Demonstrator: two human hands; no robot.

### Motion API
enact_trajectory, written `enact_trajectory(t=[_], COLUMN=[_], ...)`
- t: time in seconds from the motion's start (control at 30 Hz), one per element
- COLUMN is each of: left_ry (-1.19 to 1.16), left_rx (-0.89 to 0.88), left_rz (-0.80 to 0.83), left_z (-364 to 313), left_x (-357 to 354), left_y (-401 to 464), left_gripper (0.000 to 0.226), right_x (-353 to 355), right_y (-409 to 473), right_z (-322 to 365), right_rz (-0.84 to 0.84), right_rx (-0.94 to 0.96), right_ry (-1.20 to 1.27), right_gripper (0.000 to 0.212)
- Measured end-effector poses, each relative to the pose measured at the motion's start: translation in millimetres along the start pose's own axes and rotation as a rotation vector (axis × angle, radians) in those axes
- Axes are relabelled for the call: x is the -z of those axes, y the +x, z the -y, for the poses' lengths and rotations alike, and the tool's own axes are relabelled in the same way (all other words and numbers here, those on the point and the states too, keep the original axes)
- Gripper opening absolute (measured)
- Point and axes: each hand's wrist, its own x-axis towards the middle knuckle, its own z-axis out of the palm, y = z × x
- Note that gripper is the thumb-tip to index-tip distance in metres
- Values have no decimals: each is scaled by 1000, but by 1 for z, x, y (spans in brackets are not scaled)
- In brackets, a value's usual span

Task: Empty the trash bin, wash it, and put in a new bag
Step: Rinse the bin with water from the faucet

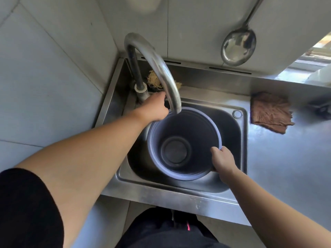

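Observation:
A round purple-grey trash bin (184, 140) stands in the steel sink (240, 158), open side up, with no bag in it. My right hand (223, 161) grips its rim at the near right. My left hand (154, 109) reaches over the bin's far left rim to the base of the curved steel faucet (155, 68), its fingers hidden behind the spout. The spout's end hangs just over the bin's far rim. I see no water running.
A yellowish loofah scrubber (155, 81) lies behind the faucet. A brown cloth (271, 111) rests on the steel counter right of the sink. A metal ladle (238, 45) hangs on the tiled wall. A window opening is at the far right.

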Motion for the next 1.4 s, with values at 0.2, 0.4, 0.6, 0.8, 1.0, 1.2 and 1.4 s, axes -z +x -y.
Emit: enact_trajectory(t=[0.2, 0.4, 0.6, 0.8, 1.0, 1.2, 1.4], left_ry=[-23, 13, 11, -19, -59, -46, -39], left_rx=[-9, -23, -19, -22, -15, 5, -21], left_rz=[-16, -2, 34, 49, 0, -31, -18], left_z=[2, 5, 8, 9, 8, 7, 11], left_x=[-1, 2, -3, -4, -5, -4, -6], left_y=[4, 4, 6, 4, 3, 2, 2], left_gripper=[67, 64, 63, 62, 55, 51, 48], right_x=[4, 5, 7, 6, 6, 6, 4], right_y=[-1, 0, 2, 3, 3, 1, -1], right_z=[2, 3, 5, 4, 5, 5, 6], right_rz=[26, 34, 41, 17, 21, 32, 22], right_rx=[82, 58, 31, 34, 41, 42, 60], right_ry=[-91, -102, -109, -123, -135, -128, -126], right_gripper=[11, 10, 16, 24, 25, 23, 33])
